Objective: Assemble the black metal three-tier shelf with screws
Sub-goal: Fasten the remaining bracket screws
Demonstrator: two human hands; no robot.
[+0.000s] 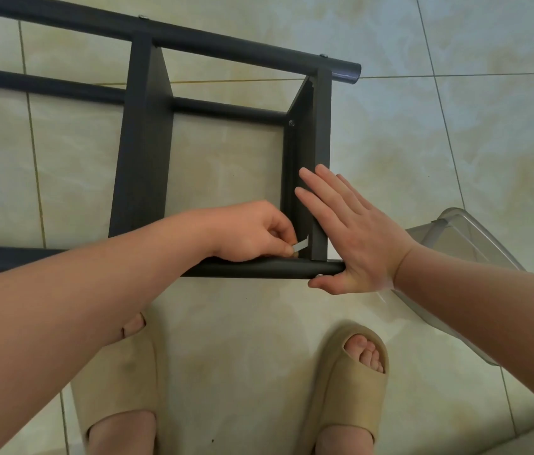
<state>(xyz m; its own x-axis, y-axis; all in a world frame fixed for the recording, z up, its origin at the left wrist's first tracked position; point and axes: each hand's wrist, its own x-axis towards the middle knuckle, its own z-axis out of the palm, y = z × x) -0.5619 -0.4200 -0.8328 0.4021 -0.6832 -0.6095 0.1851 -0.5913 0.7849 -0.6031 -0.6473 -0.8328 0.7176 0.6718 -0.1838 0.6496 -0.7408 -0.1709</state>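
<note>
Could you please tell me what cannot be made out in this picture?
Head view:
What the flat tool engages: hidden by the left hand and the end panel.
The shelf past the left edge: cut off.
The clear container's contents: partly covered by the right forearm.

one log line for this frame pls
left hand pinches small flat tool at near corner | right hand flat on end panel | shelf frame lying on tile floor

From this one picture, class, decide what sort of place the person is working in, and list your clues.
Probably a room in a home: glossy pale floor tiles, soft beige slippers on the feet, and a clear plastic container beside the black shelf frame resting on the floor.
</note>
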